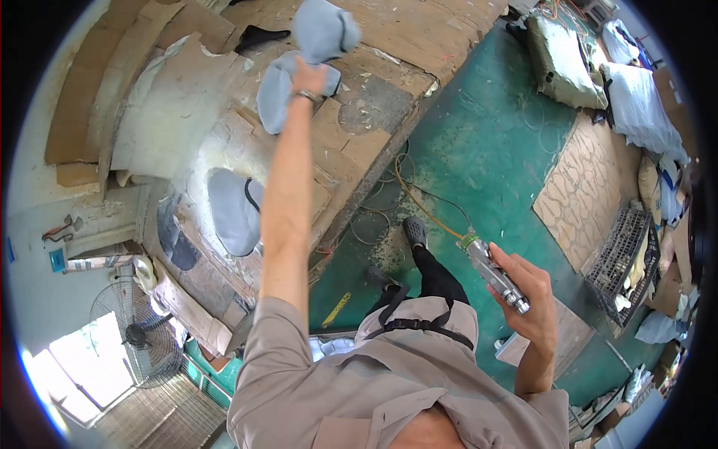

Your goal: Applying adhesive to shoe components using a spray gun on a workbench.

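Note:
My left arm stretches far over the cardboard-covered workbench (374,142). At its end, my left hand (307,76) is blurred, and its fingers are partly lost against two grey padded pieces. One grey padded piece (323,31) is just beyond the fingers; another grey padded piece (274,93) lies under and beside the hand. Whether the fingers grip either one cannot be told. A third grey padded piece (233,212) with a dark strap rests nearer me on the bench. My right hand (532,295), closed, holds a silver metal air tool (493,272) with an orange hose at its green end, out over the floor.
A black item (262,37) lies at the bench's far side. Hose loops (370,224) hang by the bench edge above the green floor (464,150). To the right are a black plastic crate (619,258), a patterned board (580,191) and stuffed sacks (565,63). A fan (138,333) stands lower left.

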Tool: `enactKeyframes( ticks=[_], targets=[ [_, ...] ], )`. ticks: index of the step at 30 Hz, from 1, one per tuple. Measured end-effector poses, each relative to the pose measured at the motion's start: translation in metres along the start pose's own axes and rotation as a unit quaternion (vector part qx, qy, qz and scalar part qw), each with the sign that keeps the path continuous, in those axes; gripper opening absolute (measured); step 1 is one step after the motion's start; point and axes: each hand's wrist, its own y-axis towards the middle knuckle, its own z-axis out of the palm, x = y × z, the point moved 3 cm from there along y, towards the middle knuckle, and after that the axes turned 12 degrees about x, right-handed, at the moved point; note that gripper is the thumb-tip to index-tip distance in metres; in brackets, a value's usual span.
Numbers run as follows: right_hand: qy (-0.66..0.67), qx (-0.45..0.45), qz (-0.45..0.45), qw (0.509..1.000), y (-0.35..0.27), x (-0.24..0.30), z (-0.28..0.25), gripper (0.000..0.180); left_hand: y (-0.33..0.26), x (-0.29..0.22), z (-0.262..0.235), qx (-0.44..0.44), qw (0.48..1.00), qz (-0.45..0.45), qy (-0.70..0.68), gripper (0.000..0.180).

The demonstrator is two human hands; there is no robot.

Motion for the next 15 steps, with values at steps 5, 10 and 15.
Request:
enactKeyframes(
  ticks=[5,10,15],
  targets=[
    [-0.025,0.034,-0.002,0.999,0.026,0.008,-0.006,0.076,-0.235,-0.121,0.103,0.329,0.885,0.122,-0.306,0.044],
    [0.006,0.138,-0.100,0.985,0.043,0.058,-0.013,0.073,-0.485,-0.028,0.125,0.535,0.746,-0.088,-0.386,0.046],
    [-0.079,0.159,-0.150,0.973,0.065,0.099,-0.004,0.068,-0.744,0.143,0.101,0.513,0.779,-0.354,-0.058,0.048]
  ],
)
